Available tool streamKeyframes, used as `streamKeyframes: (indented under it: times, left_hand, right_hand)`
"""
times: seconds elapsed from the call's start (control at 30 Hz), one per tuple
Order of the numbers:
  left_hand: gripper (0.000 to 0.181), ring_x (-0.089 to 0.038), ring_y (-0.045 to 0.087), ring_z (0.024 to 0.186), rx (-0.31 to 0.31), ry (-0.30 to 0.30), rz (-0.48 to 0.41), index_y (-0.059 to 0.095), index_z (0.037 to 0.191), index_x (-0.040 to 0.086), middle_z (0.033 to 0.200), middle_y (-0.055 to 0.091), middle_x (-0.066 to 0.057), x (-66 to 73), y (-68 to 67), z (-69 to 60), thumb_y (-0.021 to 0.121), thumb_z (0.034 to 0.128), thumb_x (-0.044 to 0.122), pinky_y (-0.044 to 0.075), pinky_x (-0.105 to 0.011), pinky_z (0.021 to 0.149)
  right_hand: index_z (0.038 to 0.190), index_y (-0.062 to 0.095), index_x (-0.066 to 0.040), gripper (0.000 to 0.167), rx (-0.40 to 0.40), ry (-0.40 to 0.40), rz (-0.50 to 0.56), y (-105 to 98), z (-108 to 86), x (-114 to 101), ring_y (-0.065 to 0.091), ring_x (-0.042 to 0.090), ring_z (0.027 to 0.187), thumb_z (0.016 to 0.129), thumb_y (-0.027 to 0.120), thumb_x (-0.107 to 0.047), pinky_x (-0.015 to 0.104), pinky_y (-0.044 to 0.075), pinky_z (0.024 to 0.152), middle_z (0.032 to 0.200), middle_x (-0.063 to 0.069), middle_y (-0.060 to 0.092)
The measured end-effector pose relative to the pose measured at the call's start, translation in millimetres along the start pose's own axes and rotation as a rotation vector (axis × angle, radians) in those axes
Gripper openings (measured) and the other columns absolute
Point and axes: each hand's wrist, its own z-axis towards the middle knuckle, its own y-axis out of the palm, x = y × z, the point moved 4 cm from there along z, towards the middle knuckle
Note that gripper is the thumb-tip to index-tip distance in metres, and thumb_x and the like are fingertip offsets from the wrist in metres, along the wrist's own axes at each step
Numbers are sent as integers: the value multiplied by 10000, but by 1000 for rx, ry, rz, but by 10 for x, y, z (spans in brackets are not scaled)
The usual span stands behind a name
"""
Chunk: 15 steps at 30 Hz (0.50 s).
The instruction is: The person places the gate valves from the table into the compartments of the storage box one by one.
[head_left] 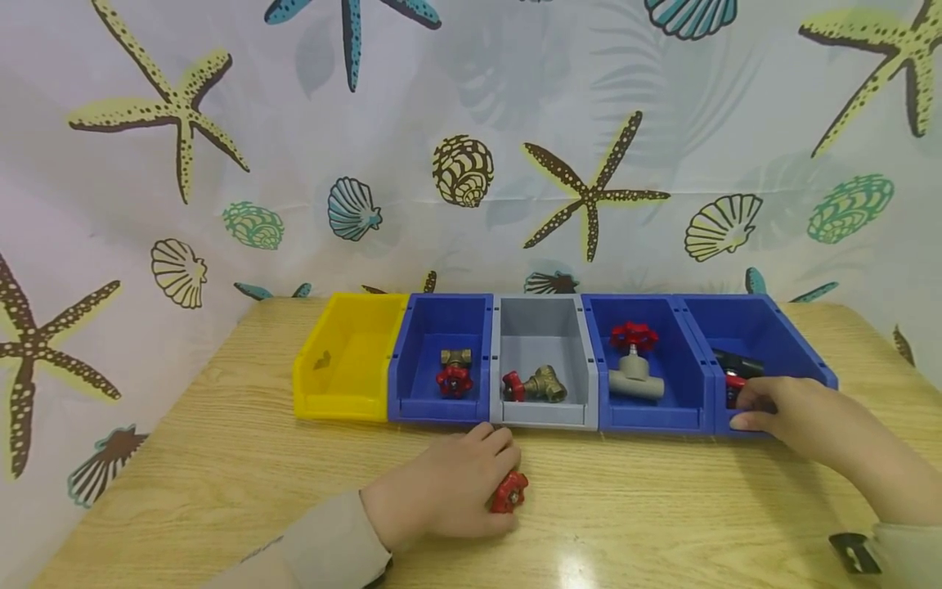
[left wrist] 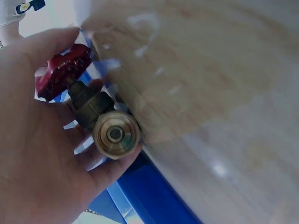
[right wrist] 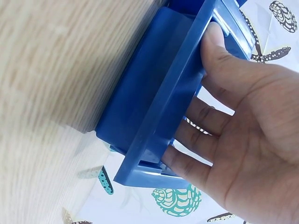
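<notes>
My left hand [head_left: 459,487] holds a brass gate valve [left wrist: 93,106] with a red handwheel [head_left: 509,492] just above the table, in front of the grey bin. In the left wrist view the valve's round open end [left wrist: 116,134] faces the camera and fingers curl behind it. At the far right, my right hand [head_left: 805,417] reaches over the front of the end blue bin [head_left: 791,343]. Inside that bin is a black fitting [head_left: 739,364] with a red part. In the right wrist view the fingertips of my right hand [right wrist: 257,126] pass behind the bin's wall, so their grip is hidden.
A yellow bin [head_left: 356,352] heads the row on the left. Brass valves with red handwheels lie in a blue bin [head_left: 441,315] and the grey bin [head_left: 540,319]. Another blue bin [head_left: 640,417] holds a grey tee valve [head_left: 634,380]. A patterned cloth [head_left: 412,106] hangs behind.
</notes>
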Motion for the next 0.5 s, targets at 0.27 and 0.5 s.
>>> streamKeyframes:
  times: [0.27, 0.5]
  left_hand:
    - [405, -121, 443, 884, 25, -18, -48, 645, 1101, 135, 1000, 540, 70, 11, -28, -10, 727, 842, 435, 475, -246, 739]
    - [344, -102, 459, 924, 40, -23, -163, 623, 1071, 164, 993, 534, 94, -23, -60, -38, 772, 825, 353, 467, -213, 776]
  right_hand:
    - [864, 660, -84, 197, 3, -10, 3, 3, -6, -12, 576, 231, 735, 880, 740, -263, 518, 507, 690, 822, 28, 647]
    - [870, 659, -86, 192, 3, 0, 4, 5, -12, -14, 553, 226, 723, 882, 739, -260, 497, 499, 672, 810, 18, 629]
